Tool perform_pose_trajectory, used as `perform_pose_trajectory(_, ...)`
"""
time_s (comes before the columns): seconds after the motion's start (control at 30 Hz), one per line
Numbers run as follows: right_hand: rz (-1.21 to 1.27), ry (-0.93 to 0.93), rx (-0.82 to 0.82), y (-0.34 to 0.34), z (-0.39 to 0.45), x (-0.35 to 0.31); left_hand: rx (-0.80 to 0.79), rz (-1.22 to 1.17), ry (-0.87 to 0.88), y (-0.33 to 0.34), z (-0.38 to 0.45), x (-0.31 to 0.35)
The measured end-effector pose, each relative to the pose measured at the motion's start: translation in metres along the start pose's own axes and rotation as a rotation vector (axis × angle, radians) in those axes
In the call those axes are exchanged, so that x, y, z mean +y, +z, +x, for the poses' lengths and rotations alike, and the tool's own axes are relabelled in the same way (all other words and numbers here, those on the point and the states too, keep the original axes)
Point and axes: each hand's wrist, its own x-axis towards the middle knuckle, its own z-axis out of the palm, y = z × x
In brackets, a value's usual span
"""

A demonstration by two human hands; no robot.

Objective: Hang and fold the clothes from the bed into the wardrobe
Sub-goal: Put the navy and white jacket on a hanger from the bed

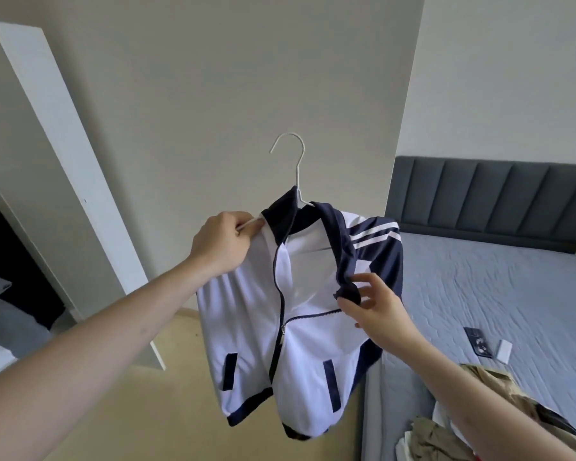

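White and navy, the jacket is hanging in mid-air on a wire hanger, in front of the wall and left of the bed. I am seeing my left hand pinching the hanger's arm at the jacket's shoulder. My right hand is pinching the navy cuff, its other fingers spreading loosely. Beige clothes are lying on the bed's near corner.
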Motion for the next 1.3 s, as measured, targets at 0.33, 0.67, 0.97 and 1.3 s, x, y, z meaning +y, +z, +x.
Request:
perform_pose_trajectory(0.33,0.142,-0.017,0.346,-0.028,-0.012,0.041,-0.140,-0.285,0.144,0.036,-0.014,0.049)
perform_pose_trajectory(0.67,0.068,0.153,0.629,-0.126,-0.067,0.105,-0.421,-0.514,0.114,0.173,-0.059,0.122)
perform_pose_trajectory(0.97,0.051,0.111,0.846,-0.225,-0.131,0.153,-0.682,-0.723,0.060,0.290,-0.136,0.213)
perform_pose_trajectory(1.3,0.046,0.376,0.678,-0.243,-0.138,0.283,-0.865,-0.878,-0.360,0.433,-0.198,0.216)
